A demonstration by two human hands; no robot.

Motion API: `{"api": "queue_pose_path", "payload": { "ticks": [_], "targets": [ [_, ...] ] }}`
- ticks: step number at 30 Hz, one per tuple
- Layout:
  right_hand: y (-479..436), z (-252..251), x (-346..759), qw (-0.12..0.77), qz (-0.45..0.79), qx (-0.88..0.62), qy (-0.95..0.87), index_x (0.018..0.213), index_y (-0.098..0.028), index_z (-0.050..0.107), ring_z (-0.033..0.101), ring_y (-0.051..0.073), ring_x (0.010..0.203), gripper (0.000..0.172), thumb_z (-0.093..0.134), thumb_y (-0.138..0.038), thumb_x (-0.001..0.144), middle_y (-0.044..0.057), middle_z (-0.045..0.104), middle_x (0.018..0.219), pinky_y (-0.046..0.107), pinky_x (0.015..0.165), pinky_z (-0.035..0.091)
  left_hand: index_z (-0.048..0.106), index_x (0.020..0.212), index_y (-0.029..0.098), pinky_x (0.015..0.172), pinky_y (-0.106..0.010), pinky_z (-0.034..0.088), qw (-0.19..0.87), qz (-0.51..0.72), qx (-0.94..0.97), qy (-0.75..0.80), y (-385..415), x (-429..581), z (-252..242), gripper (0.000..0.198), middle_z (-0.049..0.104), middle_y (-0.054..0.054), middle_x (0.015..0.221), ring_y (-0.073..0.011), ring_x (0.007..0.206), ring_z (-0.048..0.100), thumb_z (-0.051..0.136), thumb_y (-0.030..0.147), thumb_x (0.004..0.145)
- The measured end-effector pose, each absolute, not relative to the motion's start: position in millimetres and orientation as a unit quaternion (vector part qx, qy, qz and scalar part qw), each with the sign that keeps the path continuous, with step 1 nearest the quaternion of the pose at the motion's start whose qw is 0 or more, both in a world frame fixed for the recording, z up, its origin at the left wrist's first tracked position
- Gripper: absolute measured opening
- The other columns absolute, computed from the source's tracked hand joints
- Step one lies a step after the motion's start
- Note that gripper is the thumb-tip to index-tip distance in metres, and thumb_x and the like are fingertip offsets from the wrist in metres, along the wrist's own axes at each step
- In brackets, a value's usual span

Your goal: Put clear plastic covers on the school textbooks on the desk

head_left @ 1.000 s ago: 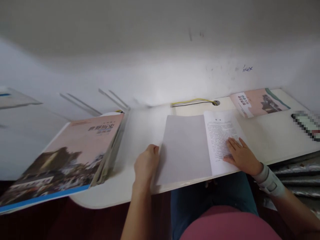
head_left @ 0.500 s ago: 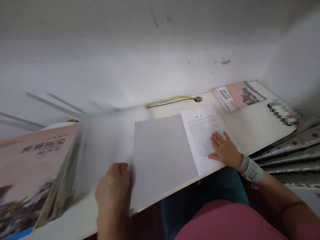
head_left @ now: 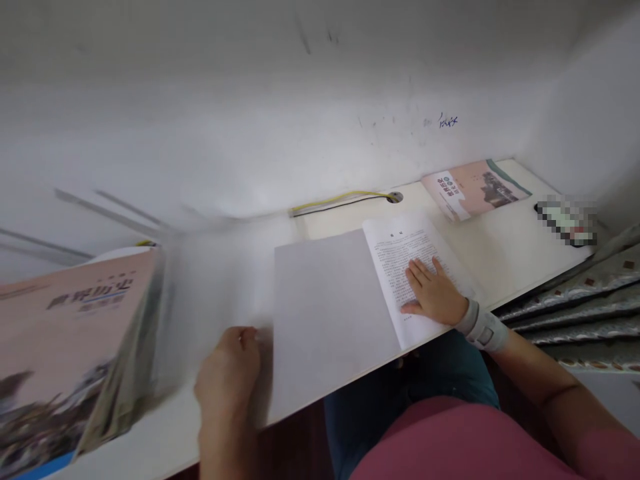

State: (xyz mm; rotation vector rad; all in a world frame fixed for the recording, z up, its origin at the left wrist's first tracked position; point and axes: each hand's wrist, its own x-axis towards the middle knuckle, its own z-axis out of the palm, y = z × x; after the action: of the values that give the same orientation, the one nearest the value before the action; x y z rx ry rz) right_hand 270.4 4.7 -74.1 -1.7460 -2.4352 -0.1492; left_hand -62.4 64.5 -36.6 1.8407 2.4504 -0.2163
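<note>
An open booklet (head_left: 333,320) lies on the white desk, its left side plain grey and its right page (head_left: 400,267) covered in printed text. My right hand (head_left: 433,293) rests flat on that printed page with its fingers spread. It wears a pale wristband (head_left: 485,327). Just beyond the booklet's left edge is my left hand (head_left: 230,370), with curled fingers beside a dim shadowed strip. Whatever those fingers may pinch is hidden from me.
A stack of pink-covered history books (head_left: 75,347) fills the left of the desk (head_left: 320,230). At the back right lies another pink book (head_left: 475,190), near a blurred-out phone-like object (head_left: 565,223). A yellow cable (head_left: 345,197) runs into a desk hole. Patterned folded fabric (head_left: 575,300) hangs at the right.
My right hand has slid left across the printed page, still flat. The booklet's left edge now sits slightly farther right, with a wider gap from my curled left hand.
</note>
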Motion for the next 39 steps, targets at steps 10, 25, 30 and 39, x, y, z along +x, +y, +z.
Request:
{"api": "queue_pose_path", "payload": {
  "ticks": [10, 25, 30, 39],
  "targets": [
    [1.3, -75.8, 273.8, 0.058, -0.072, -0.583, -0.807, 0.130, 0.003, 0.045, 0.038, 0.032, 0.130, 0.082, 0.040, -0.064, 0.084, 0.027, 0.043, 0.137, 0.049, 0.109, 0.025, 0.057, 0.099, 0.017, 0.060, -0.027, 0.042, 0.032, -0.058, 0.600, 0.797, 66.2, -65.8, -40.4, 0.039, 0.069, -0.009, 0.089, -0.0230, 0.076, 0.062, 0.025, 0.035, 0.089],
    [8.4, -78.0, 280.8, 0.069, -0.052, -0.577, -0.813, 0.133, -0.003, 0.044, 0.033, 0.034, 0.133, 0.074, 0.042, -0.060, 0.085, 0.025, 0.040, 0.140, 0.061, 0.107, 0.019, 0.052, 0.116, 0.015, 0.059, -0.036, 0.046, 0.016, 0.004, 0.606, 0.796, 56.8, -59.4, -32.5, 0.043, 0.067, -0.013, 0.086, -0.0296, 0.075, 0.062, 0.034, 0.041, 0.088],
    [-8.6, -61.5, 265.4, 0.091, -0.060, -0.557, -0.823, 0.136, -0.009, 0.042, 0.027, 0.036, 0.135, 0.065, 0.048, -0.051, 0.087, 0.022, 0.032, 0.145, 0.060, 0.106, 0.020, 0.048, 0.123, 0.009, 0.087, -0.042, 0.047, -0.054, 0.212, 0.725, 0.653, 40.5, -44.1, -46.1, 0.044, 0.055, -0.020, 0.122, -0.0293, 0.109, 0.056, 0.033, 0.032, 0.088],
    [-33.0, -72.1, 254.5, 0.085, 0.015, -0.467, -0.880, 0.138, -0.018, 0.040, 0.027, 0.034, 0.136, 0.067, 0.045, -0.058, 0.085, 0.014, 0.035, 0.146, 0.057, 0.106, 0.024, 0.051, 0.120, 0.002, 0.093, -0.046, 0.043, 0.060, 0.142, 0.696, 0.701, 29.3, -35.7, -72.0, 0.050, 0.059, -0.024, 0.116, -0.0325, 0.108, 0.057, 0.034, 0.035, 0.087]
  ]
}}
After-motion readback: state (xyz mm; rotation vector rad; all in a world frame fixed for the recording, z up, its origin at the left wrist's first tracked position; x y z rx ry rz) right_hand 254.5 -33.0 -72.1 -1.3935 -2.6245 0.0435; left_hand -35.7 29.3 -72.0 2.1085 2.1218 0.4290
